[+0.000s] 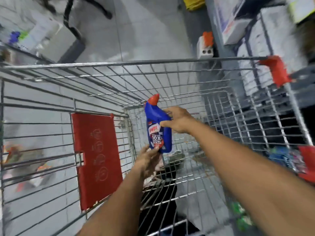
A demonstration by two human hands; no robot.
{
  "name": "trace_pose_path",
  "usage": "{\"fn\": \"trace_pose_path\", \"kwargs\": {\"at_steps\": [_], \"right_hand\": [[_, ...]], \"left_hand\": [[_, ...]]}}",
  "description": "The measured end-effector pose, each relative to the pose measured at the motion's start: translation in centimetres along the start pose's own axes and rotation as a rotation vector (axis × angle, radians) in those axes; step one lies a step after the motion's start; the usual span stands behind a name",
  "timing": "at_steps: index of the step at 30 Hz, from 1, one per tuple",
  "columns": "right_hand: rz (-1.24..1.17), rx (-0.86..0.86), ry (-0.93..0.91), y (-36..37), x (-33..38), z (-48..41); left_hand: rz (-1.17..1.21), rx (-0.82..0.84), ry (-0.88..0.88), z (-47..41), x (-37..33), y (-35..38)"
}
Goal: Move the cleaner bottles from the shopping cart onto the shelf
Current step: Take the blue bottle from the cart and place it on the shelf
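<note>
A blue cleaner bottle with a red angled cap stands upright in the air inside the wire shopping cart. My right hand grips its upper body from the right side. My left hand supports it from below, fingers at the bottom edge of the bottle. The shelf with white boxes stands to the right of the cart. No other bottle is visible in the cart basket.
A red plastic flap hangs on the cart's left inner side. Red corner bumpers mark the cart's right rim. A white and orange item sits on the tiled floor ahead, with black chair legs at the top left.
</note>
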State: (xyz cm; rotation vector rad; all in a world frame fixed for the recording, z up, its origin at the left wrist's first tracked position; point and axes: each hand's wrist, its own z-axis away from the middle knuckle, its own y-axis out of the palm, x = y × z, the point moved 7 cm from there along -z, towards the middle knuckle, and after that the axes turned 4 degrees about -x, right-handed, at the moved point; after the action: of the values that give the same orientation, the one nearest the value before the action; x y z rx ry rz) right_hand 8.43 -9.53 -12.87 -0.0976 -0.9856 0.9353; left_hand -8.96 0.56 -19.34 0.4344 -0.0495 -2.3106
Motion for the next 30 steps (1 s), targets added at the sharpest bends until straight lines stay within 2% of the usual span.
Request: {"fn": "trace_pose_path", "kwargs": {"at_steps": [5, 9, 12, 17, 19, 22, 24, 26, 27, 30], "right_hand": [[-0.188, -0.208, -0.081, -9.5, 1.2, 9.6], [-0.37, -0.449, -0.147, -16.0, 1.6, 21.2], [-0.429, -0.668, -0.206, -19.4, 1.1, 31.4], [-0.462, -1.035, -0.228, -22.7, -1.4, 45.1], [-0.442, -1.169, -0.201, -23.6, -2.6, 48.9], [-0.405, -1.385, -0.132, -24.5, -4.3, 53.5], [-0.331, -1.522, -0.044, -25.2, -5.4, 55.6], [-0.314, -1.646, 0.036, -25.4, -6.8, 57.1], [-0.321, -1.687, 0.077, -25.6, -7.6, 57.6], [-0.332, -1.685, 0.163, -24.9, -9.4, 57.3]], "left_hand": [[-0.39, 0.236, 0.244, 8.0, -3.0, 6.6], [-0.67, 0.459, 0.538, 17.3, -3.4, 12.0], [-0.872, 0.68, 0.736, 24.1, -1.6, 16.4], [-1.053, 0.972, 0.957, 31.8, 3.6, 23.9], [-1.102, 1.049, 1.056, 34.0, 6.1, 27.1], [-1.171, 1.195, 1.11, 36.7, 10.5, 31.7], [-1.271, 1.235, 1.202, 37.8, 12.9, 34.6], [-1.365, 1.341, 1.238, 38.8, 15.4, 37.3], [-1.433, 1.384, 1.271, 39.1, 16.6, 38.4], [-1.592, 1.346, 1.37, 38.2, 17.9, 39.2]]}}
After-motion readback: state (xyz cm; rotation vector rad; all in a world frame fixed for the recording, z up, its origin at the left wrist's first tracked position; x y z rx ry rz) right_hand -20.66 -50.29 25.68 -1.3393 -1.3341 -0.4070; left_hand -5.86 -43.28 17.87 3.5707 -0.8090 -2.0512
